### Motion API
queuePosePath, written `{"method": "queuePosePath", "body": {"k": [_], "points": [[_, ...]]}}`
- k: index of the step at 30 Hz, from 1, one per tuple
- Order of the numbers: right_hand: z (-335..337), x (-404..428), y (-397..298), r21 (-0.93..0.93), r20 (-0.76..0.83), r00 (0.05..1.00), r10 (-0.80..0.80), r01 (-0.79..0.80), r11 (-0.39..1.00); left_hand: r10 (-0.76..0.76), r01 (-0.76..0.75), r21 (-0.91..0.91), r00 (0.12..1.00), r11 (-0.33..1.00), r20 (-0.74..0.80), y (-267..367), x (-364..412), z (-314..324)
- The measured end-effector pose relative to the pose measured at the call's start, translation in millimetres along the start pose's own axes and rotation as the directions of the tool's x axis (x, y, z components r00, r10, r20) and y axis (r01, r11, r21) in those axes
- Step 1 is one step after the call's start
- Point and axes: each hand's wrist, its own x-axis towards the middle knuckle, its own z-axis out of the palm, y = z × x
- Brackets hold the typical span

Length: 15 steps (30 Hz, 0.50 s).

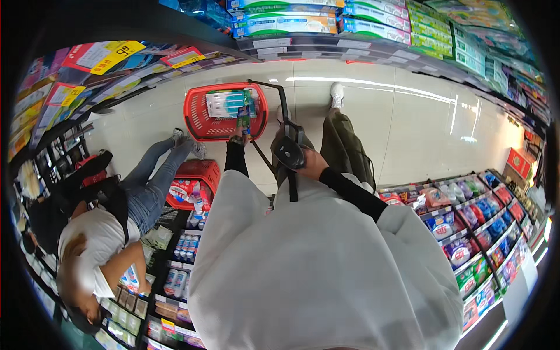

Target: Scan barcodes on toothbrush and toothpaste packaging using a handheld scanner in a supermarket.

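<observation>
A red plastic shopping basket (pixel 225 111) with a long black handle stands upright on the floor ahead of me, to the left. My left hand (pixel 242 132) reaches over its near rim and holds a narrow green and blue box (pixel 243 119), probably toothpaste. Under and behind that box lie white and teal packages (pixel 225 104) in the basket. My right hand (pixel 313 164) is closed around the black grip (pixel 289 153) at the end of the basket's handle, close to my body. The fingertips of my right hand are partly hidden by the grip.
Shelves of toothpaste boxes (pixel 284 25) run along the far side. Shelves of bagged goods (pixel 463 232) stand at the right. At the left, a person (pixel 100 262) reaches toward a shelf, next to a second red basket (pixel 201 170) with packages. Glossy floor tiles (pixel 350 144) lie between.
</observation>
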Motion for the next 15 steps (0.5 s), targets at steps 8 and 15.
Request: {"method": "queuePosePath", "body": {"k": [8,15], "points": [[39,-15,0,-0.073,-0.131,0.989,-0.062,0.052,0.996,0.038,-0.014,-0.127,0.981,0.992,0.191,6,9,15],[46,-25,-6,-0.064,-0.164,0.977,0.139,-0.151,0.986,0.259,-0.306,0.127,0.92,0.943,0.293,-7,-78,106]]}}
